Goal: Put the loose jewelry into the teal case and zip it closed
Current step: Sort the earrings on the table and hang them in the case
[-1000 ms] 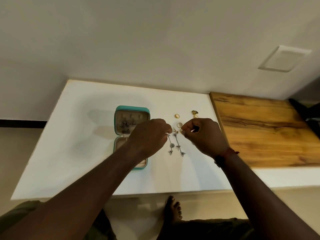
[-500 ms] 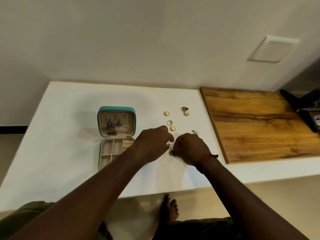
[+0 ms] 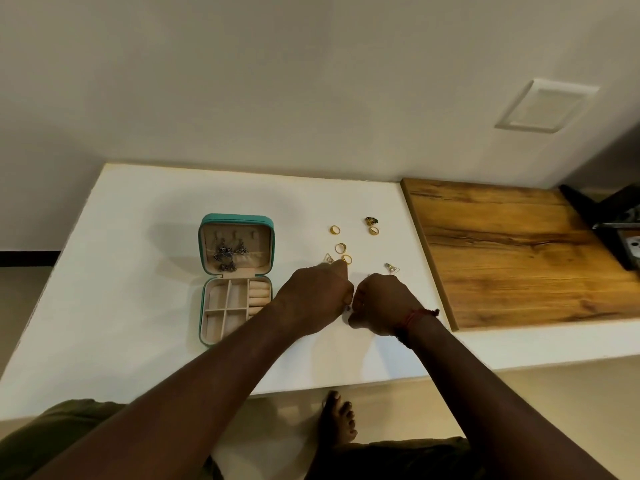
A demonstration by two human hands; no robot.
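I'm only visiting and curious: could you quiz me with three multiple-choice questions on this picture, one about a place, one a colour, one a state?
1. Where is the teal case relative to the left hand and right hand? A) to their left B) to their right C) between them
2. The right wrist's thread is: A) blue B) red C) white
3. The case is: A) zipped shut B) open C) upside down
Answers: 1A, it sits left of both; 2B, the cord looks red; 3B, its compartments show.
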